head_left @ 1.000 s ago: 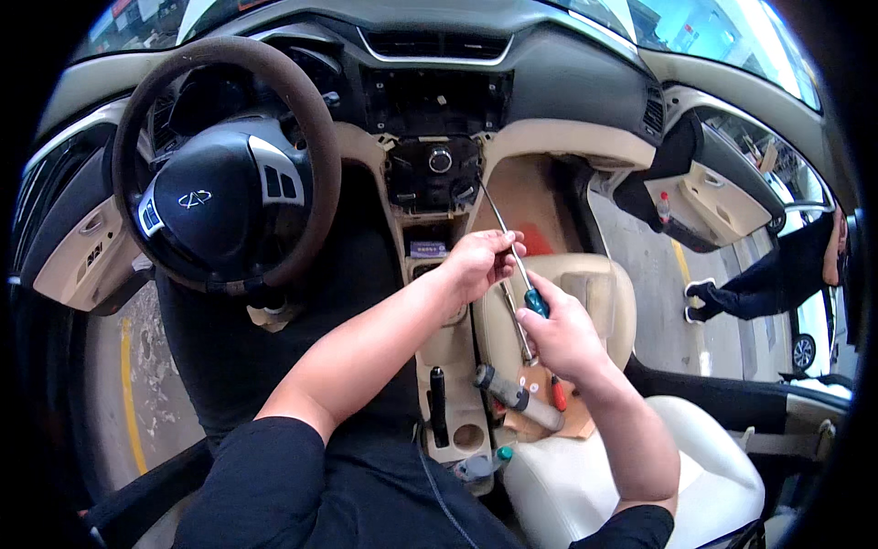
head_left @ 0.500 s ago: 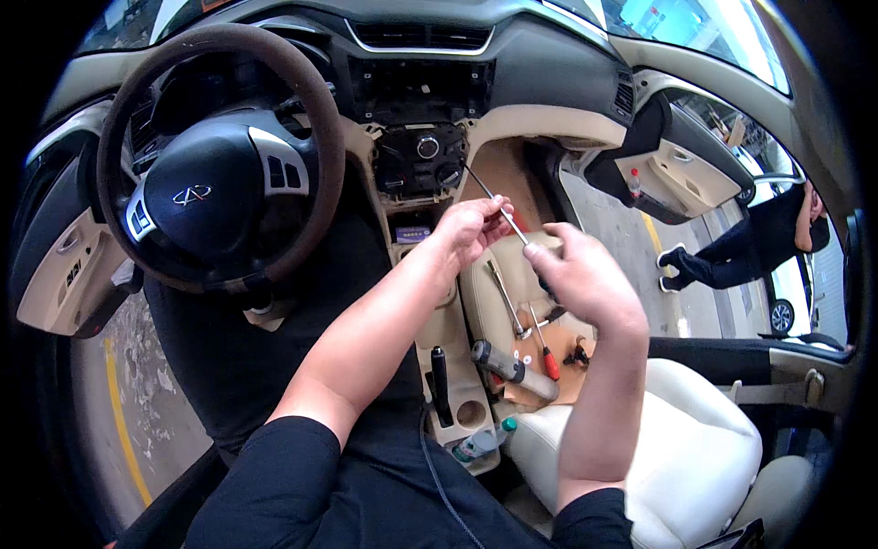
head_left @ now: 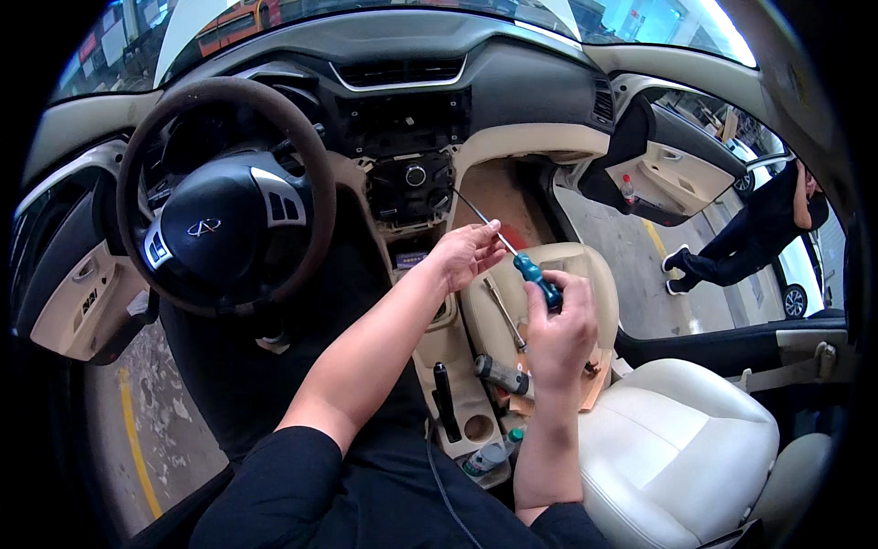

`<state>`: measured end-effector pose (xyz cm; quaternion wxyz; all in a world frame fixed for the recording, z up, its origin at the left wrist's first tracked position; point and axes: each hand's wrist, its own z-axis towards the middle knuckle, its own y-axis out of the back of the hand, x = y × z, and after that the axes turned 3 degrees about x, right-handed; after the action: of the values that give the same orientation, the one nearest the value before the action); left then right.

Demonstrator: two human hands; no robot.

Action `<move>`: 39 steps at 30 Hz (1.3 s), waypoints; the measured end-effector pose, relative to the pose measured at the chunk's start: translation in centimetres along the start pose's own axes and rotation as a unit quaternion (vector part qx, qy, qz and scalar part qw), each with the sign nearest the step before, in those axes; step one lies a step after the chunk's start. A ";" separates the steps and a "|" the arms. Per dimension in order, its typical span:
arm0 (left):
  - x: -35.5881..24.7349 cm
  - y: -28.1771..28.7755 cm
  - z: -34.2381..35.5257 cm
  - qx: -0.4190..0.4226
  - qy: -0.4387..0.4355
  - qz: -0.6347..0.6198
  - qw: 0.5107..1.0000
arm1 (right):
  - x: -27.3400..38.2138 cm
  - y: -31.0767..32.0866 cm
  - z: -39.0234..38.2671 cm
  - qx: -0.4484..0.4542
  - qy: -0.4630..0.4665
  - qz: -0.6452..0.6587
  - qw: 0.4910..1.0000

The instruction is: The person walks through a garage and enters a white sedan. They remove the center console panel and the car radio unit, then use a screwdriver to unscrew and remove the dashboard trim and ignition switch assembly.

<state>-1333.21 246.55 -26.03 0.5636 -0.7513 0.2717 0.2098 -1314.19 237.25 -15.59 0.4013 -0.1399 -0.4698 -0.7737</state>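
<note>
A long screwdriver (head_left: 530,267) with a teal handle slants from my right hand up to the right edge of the climate control panel (head_left: 409,189) in the dashboard. Thumb and fingers of my left hand (head_left: 465,253) pinch its thin metal shaft. Around the back end of the handle, my right hand (head_left: 562,334) is closed. The shaft's tip is at the panel's edge; what exactly it touches is too small to tell. Above the panel, a dark opening (head_left: 407,123) shows in the centre of the dashboard.
To the left is the steering wheel (head_left: 325,197). A metal wrench-like tool (head_left: 503,311) and a grey-and-black cylinder (head_left: 501,373) lie by the passenger seat (head_left: 668,439). The handbrake lever (head_left: 445,403) stands on the console. Outside the open door, a person (head_left: 759,220) stands.
My right hand has moved down and towards me, and the teal handle now shows. My left hand stays on the shaft. The whole view has shifted slightly.
</note>
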 end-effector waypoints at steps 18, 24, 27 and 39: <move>0.1 1.1 0.5 0.015 -0.009 -0.015 1.000 | -0.1 -0.9 -1.3 0.046 0.078 0.031 0.995; 0.1 -0.2 -0.9 0.027 -0.026 -0.056 0.998 | -0.7 -0.3 -1.6 0.131 -0.086 0.066 0.986; -0.2 1.2 0.2 0.014 -0.014 -0.017 1.000 | -2.3 -1.2 -1.4 0.068 0.106 -0.047 0.991; -1.0 1.4 0.6 -0.002 -0.015 0.029 0.999 | -1.3 -1.1 -1.6 0.044 0.119 0.019 0.992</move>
<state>-1334.87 246.97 -26.55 0.5602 -0.7409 0.2841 0.2379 -1313.99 236.84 -17.84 0.4745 -0.0378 -0.4492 -0.7561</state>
